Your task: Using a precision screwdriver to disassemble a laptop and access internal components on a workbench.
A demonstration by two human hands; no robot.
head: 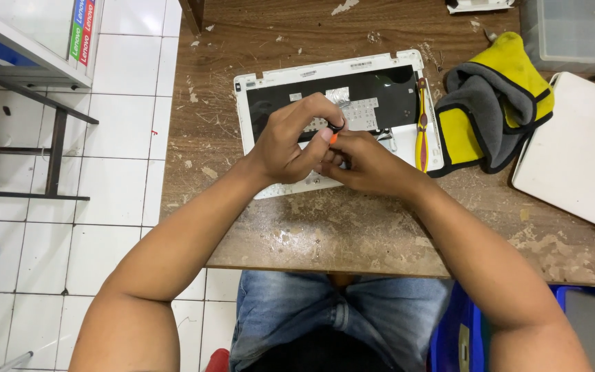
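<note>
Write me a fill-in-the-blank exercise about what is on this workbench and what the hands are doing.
1. Both hands, the left hand and the right hand, meet over an opened white ____.
2. A small tool with an orange tip shows ____ the two hands.
3. The yellow-handled screwdriver lies on the laptop shell's ____ edge.
4. The yellow and grey ____ lies right of the screwdriver.

Missing words: laptop; between; right; cloth

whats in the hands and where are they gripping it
Both hands, left hand and right hand, pinch a small orange-and-black tool near its top end, over the white laptop shell; the rest is hidden.
</note>
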